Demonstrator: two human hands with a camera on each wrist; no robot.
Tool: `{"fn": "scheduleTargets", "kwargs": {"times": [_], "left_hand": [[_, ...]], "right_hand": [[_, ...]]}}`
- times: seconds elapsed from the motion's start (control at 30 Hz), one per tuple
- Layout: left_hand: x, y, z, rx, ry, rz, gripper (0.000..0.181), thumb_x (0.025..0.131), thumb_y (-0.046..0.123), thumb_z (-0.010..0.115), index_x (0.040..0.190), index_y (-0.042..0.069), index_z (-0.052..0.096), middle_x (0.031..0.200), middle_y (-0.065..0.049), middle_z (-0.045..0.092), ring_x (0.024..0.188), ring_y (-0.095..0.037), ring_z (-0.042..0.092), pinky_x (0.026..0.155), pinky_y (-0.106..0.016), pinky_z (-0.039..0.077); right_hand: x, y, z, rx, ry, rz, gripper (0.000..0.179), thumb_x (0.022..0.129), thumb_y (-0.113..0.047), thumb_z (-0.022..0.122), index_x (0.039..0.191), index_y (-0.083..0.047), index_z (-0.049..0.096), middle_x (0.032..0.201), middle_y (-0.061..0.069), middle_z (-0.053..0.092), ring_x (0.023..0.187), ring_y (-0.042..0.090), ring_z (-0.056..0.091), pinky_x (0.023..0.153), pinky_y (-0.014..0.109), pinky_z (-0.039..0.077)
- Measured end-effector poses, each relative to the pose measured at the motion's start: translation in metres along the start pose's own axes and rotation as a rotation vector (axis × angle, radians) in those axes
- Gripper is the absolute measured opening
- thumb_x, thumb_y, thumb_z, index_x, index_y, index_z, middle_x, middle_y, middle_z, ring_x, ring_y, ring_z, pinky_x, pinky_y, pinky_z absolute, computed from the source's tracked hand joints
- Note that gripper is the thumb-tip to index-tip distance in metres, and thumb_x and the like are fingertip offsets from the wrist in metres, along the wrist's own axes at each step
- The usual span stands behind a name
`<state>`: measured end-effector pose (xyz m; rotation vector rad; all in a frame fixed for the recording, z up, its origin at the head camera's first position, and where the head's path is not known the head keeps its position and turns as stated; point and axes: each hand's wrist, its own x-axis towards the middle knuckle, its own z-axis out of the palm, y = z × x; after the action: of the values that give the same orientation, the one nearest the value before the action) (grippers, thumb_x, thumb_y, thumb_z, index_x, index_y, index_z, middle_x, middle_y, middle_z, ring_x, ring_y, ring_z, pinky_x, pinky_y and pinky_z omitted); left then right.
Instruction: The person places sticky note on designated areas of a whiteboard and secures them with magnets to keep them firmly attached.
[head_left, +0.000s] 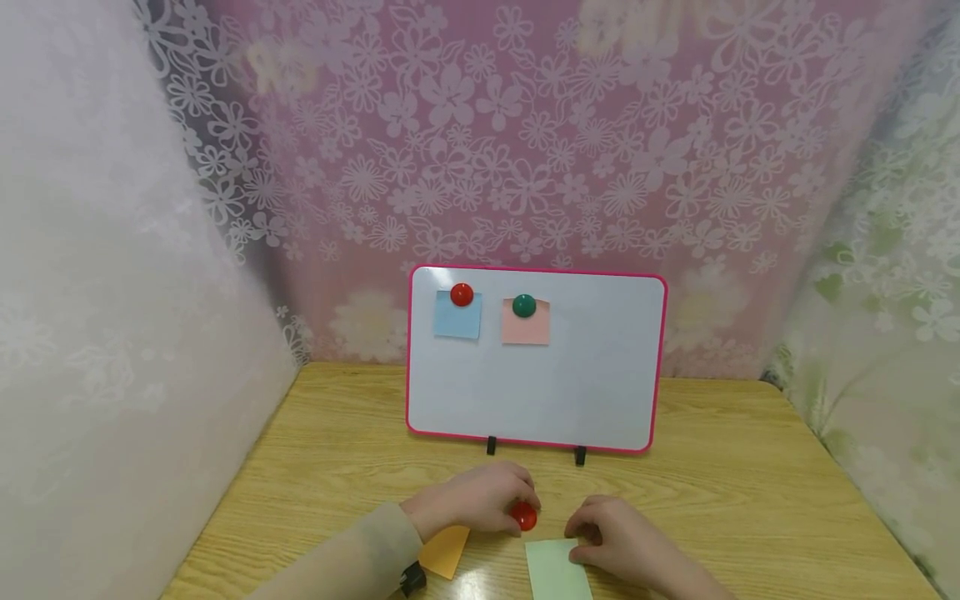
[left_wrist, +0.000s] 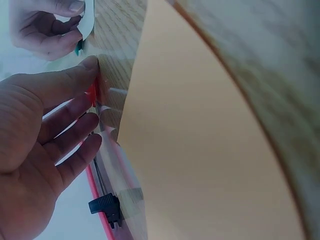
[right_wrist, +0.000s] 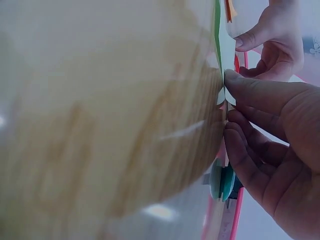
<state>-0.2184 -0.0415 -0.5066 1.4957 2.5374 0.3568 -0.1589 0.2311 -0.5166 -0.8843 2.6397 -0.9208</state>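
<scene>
In the head view my left hand [head_left: 487,497] reaches over the table, its thumb and fingers around a round red magnet [head_left: 527,517]. The left wrist view shows the red magnet [left_wrist: 92,95] between that thumb and the fingers, at the tabletop. Across from it, my right hand [head_left: 624,535] pinches the upper right edge of a pale green paper note [head_left: 557,568]. Close below the right fingers, a green magnet [right_wrist: 227,181] appears in the right wrist view. An orange note [head_left: 447,553] lies partly hidden under the left forearm.
Behind the hands a pink-framed whiteboard [head_left: 592,379] stands on black feet [head_left: 581,455]. A red magnet [head_left: 462,294] is on its blue note [head_left: 456,321], and a green magnet [head_left: 524,305] on its pink note [head_left: 526,332]. Flowered curtains [head_left: 480,150] surround the wooden table [head_left: 337,425].
</scene>
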Motion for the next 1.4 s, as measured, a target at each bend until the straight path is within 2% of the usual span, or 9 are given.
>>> {"fn": "scheduleTargets", "kwargs": {"times": [0.23, 0.4, 0.67, 0.87, 1.4], "left_hand": [[0.001, 0.004, -0.002, -0.026, -0.013, -0.013, 0.034, 0.089, 0.022, 0.090, 0.122, 0.022, 0.080, 0.113, 0.012, 0.067, 0.095, 0.002, 0.056, 0.083, -0.010, 0.046], [0.002, 0.004, -0.003, -0.029, -0.021, -0.013, 0.031, 0.090, 0.021, 0.090, 0.120, 0.022, 0.081, 0.114, 0.012, 0.066, 0.097, 0.002, 0.057, 0.084, -0.011, 0.047], [0.003, 0.010, -0.007, -0.079, -0.052, -0.060, 0.031, 0.089, 0.017, 0.090, 0.119, 0.020, 0.082, 0.111, 0.011, 0.064, 0.095, 0.001, 0.055, 0.085, -0.013, 0.049], [0.005, 0.009, -0.003, -0.099, -0.054, -0.088, 0.032, 0.088, 0.014, 0.091, 0.118, 0.020, 0.082, 0.109, 0.012, 0.063, 0.093, 0.001, 0.054, 0.084, -0.014, 0.049], [0.009, 0.008, -0.003, -0.146, -0.069, -0.121, 0.028, 0.087, 0.012, 0.091, 0.113, 0.019, 0.082, 0.103, 0.013, 0.062, 0.088, 0.001, 0.054, 0.081, -0.014, 0.049]], "right_hand": [[-0.002, -0.001, 0.001, 0.006, 0.021, -0.018, 0.016, 0.086, -0.023, 0.092, 0.096, -0.019, 0.080, 0.087, -0.018, 0.064, 0.079, 0.000, 0.056, 0.069, 0.025, 0.052], [-0.001, -0.004, 0.000, 0.022, 0.015, 0.003, 0.016, 0.085, -0.021, 0.092, 0.094, -0.019, 0.079, 0.084, -0.017, 0.063, 0.077, 0.000, 0.055, 0.066, 0.025, 0.051], [0.002, -0.006, -0.002, 0.042, -0.010, 0.011, 0.015, 0.085, -0.017, 0.091, 0.094, -0.016, 0.079, 0.084, -0.016, 0.065, 0.077, 0.000, 0.057, 0.067, 0.025, 0.052], [0.002, -0.010, -0.001, 0.047, -0.014, -0.008, 0.015, 0.085, -0.013, 0.091, 0.094, -0.015, 0.079, 0.083, -0.016, 0.065, 0.075, 0.000, 0.057, 0.066, 0.025, 0.053], [0.003, -0.011, 0.000, 0.073, -0.016, 0.019, 0.017, 0.084, -0.010, 0.091, 0.091, -0.016, 0.077, 0.081, -0.016, 0.064, 0.073, -0.002, 0.056, 0.065, 0.025, 0.052]]}}
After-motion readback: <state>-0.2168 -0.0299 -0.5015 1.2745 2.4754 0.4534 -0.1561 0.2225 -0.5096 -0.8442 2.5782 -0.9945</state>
